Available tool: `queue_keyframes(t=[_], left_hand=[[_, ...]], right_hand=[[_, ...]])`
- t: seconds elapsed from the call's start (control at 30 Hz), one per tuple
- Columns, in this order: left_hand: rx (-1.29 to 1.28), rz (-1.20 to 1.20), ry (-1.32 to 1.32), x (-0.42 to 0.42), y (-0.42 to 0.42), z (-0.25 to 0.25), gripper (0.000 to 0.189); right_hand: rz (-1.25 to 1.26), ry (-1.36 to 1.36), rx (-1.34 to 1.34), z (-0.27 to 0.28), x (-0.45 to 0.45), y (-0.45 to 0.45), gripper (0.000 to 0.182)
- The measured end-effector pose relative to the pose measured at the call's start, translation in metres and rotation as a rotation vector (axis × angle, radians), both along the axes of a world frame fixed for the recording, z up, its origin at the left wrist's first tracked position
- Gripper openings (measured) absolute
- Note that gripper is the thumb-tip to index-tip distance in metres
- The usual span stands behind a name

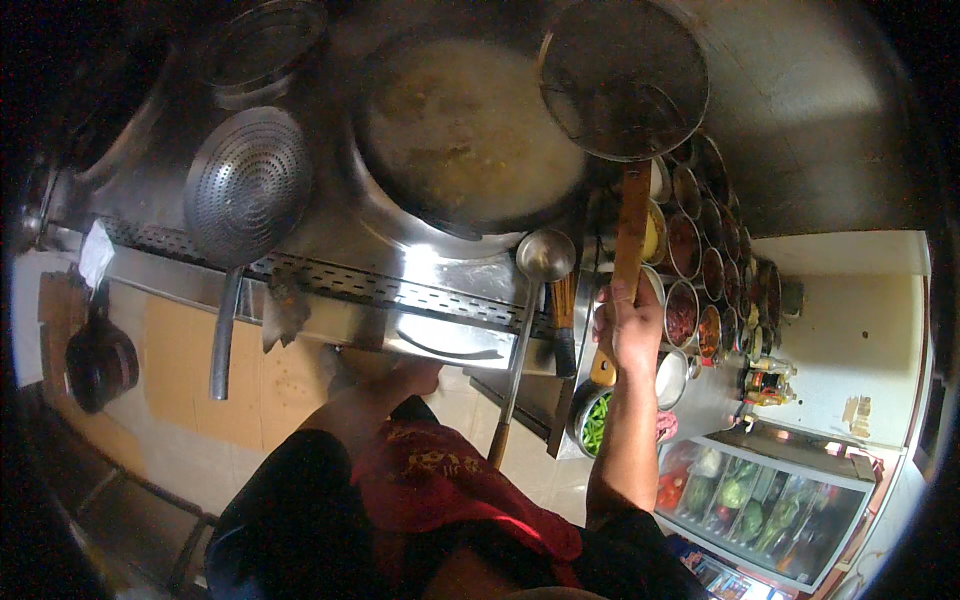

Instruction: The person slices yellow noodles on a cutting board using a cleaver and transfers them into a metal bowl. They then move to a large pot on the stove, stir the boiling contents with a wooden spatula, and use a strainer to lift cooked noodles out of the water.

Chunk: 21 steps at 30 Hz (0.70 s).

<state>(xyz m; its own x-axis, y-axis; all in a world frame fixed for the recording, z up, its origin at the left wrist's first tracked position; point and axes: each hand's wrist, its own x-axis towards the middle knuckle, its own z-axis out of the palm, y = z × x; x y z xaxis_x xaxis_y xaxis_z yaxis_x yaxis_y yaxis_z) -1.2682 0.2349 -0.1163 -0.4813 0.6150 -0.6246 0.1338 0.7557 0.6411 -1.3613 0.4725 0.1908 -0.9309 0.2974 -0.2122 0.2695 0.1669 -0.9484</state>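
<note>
My right hand grips the flat wooden handle of a round wire-mesh strainer. The strainer is raised beside a large wok, overlapping its right rim in view. Cloudy, brownish liquid with small bits fills the wok. Below the stove's front edge is my left hand, partly hidden, so its grip is unclear. A metal ladle rests on the stove edge, its handle reaching toward me. Next to it lies a bamboo wok brush. On the left, a perforated metal skimmer lies across the slotted drain strip.
Several bowls of ingredients crowd the counter at right, near a pot of cut green vegetables. Bottles and a glass-front fridge with vegetables stand beyond. A dark pan is at the left, near flat cardboard.
</note>
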Motion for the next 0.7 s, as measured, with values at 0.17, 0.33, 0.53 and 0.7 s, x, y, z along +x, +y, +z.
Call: queue_keyframes(t=[0.17, 0.33, 0.53, 0.7], left_hand=[[0.005, -0.047, 0.017, 0.006, 0.004, -0.032, 0.045], [0.027, -0.026, 0.114, 0.009, -0.001, -0.026, 0.043], [0.006, -0.03, 0.01, 0.012, 0.007, -0.052, 0.042], [-0.031, -0.049, -0.009, -0.006, -0.007, 0.013, 0.042]], right_hand=[[-0.018, 0.005, 0.007, 0.006, -0.001, -0.008, 0.029], [-0.012, 0.007, -0.038, 0.003, -0.001, -0.005, 0.03], [-0.02, 0.021, -0.052, 0.005, -0.001, -0.01, 0.031], [-0.018, 0.008, -0.043, 0.007, -0.002, -0.012, 0.03]])
